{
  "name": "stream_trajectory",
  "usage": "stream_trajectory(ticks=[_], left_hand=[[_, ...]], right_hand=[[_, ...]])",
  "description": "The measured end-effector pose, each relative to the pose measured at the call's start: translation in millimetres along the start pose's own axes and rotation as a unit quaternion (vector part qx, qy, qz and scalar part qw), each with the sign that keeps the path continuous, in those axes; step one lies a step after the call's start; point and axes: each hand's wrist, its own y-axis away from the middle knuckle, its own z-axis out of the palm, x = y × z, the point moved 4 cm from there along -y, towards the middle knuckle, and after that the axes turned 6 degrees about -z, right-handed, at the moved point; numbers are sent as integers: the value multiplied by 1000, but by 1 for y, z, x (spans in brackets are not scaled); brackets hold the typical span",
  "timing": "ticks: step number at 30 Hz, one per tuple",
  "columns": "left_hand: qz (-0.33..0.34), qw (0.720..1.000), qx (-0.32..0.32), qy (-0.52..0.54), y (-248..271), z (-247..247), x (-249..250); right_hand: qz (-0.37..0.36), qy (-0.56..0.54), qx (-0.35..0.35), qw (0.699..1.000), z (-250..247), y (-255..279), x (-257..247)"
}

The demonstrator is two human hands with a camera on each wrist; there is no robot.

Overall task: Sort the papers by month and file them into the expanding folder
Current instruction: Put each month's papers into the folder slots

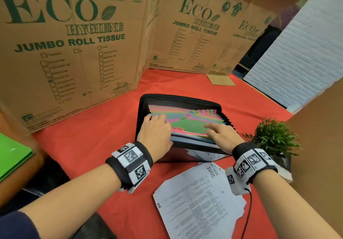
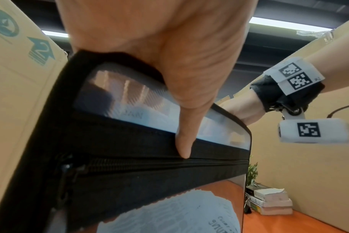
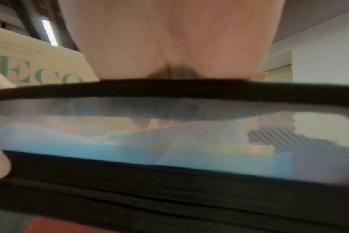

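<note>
A black zip-edged expanding folder (image 1: 178, 120) stands open on a red tablecloth (image 1: 96, 146), mouth upward and tilted toward the person, its long side running left to right across the table. Inside sit fanned dividers (image 1: 185, 125) in green, pink, yellow and blue; handwritten month tabs read MAY, JUNE and JULY, with others too blurred to read.

The left hand (image 1: 157, 133) grips the folder's near-left edge: its fingers lie over the top onto the dividers, and the left wrist view shows the thumb (image 2: 183, 141) pressed down the clear front panel toward the zip. The right hand (image 1: 222, 136) rests on the near-right rim with its fingers reaching in over the green divider. Whether they pinch anything cannot be told.

A loose pile of printed papers (image 1: 200, 198) lies on the cloth just in front of the folder, beneath the right wrist, the top sheet marked JUNE by hand.

Tall cardboard boxes (image 1: 74, 53) printed "Eco Hygiene Jumbo Roll Tissue" wall off the back and left. A small potted plant (image 1: 272, 136) stands just right of the folder. A green folder (image 1: 13, 157) lies at the far left edge.
</note>
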Motion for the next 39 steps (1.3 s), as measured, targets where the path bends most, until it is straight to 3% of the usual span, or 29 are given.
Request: stream_trajectory(ticks=[2,3,5,6,7,8,9,11,13,15,18,22,24,26,29,31,35,39], left_hand=[[9,1000,3,1,0,-2,1],[13,1000,6,3,1,-2,0],[19,1000,16,14,2,-3,0],[22,999,22,22,3,-3,0],[23,999,27,29,3,-3,1],[24,999,29,30,4,-3,1],[24,999,30,26,4,-3,2],[25,999,31,19,4,-2,2],[30,999,31,16,4,-1,1],[33,999,32,22,5,1,0],[43,998,36,29,8,3,1],[41,998,45,33,11,4,1],[40,998,50,30,10,4,1],[39,998,48,28,9,4,1],[37,998,41,30,8,4,1],[36,998,39,30,8,4,1],[37,998,41,26,11,5,0],[35,998,43,28,13,6,2]], right_hand=[[-18,-45,138,989,-8,8,12],[-15,-74,240,968,-13,18,20],[44,-134,450,882,-14,49,41],[105,-157,520,833,-5,67,55],[176,-175,546,800,10,82,69],[254,-192,519,793,36,91,88],[328,-203,446,808,65,98,105],[439,-200,215,849,134,110,136],[509,-171,43,843,193,130,164],[561,-138,-34,815,224,149,180],[611,-143,2,779,221,166,166],[624,-254,65,736,223,169,169],[620,-270,93,731,228,174,176],[612,-265,164,727,215,184,170],[563,-253,229,753,207,189,179],[513,-238,236,791,204,184,183],[456,-133,139,869,194,170,188],[430,-99,50,896,197,163,199]])
